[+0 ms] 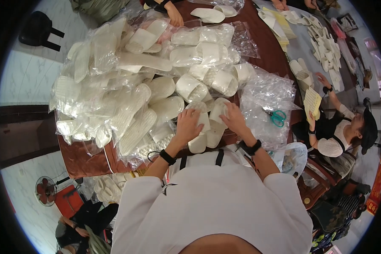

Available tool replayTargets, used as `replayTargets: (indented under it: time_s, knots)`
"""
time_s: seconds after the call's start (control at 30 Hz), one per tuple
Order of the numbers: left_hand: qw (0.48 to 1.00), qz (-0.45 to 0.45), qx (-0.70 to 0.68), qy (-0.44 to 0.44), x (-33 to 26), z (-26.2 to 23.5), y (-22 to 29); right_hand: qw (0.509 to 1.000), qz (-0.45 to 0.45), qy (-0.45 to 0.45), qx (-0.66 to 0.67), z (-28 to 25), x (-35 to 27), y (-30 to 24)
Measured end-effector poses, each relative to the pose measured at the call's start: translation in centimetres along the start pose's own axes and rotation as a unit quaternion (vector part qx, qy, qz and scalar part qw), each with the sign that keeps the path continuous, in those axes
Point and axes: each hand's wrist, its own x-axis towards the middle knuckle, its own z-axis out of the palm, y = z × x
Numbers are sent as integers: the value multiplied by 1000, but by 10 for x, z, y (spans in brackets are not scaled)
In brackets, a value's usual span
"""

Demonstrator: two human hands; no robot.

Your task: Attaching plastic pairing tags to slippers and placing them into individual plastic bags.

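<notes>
Side by side at the table's near edge, in front of my body, lies a pair of white slippers with their toes pointing away from me. Around the side of the left slipper (pixel 197 144), my left hand (pixel 188 125) is closed, its fingers curled over the upper. My right hand (pixel 235 118) grips the right slipper (pixel 216 134) at its outer edge near the strap; its thumb and fingertips are partly hidden. Beyond and to the left spreads a large heap of white slippers in clear plastic bags (pixel 131 97).
Flat clear bags (pixel 262 91) lie right of my right hand, with green-handled scissors (pixel 277 118) on them. A reddish-brown cloth (pixel 86 163) covers the table. At the right a person (pixel 338 135) holds a yellow sheet (pixel 312 101). Another person's hand (pixel 174 15) reaches in at the far side.
</notes>
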Motion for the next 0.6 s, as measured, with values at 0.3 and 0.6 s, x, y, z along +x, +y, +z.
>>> replayTargets:
  time_s: [0.3, 0.6]
  knots:
    - [993, -73, -73, -50, 10, 10, -26, 982, -79, -173, -14, 4, 10, -33]
    - [998, 28, -58, -15, 83, -95, 50, 998, -50, -45, -11, -77, 42, -91]
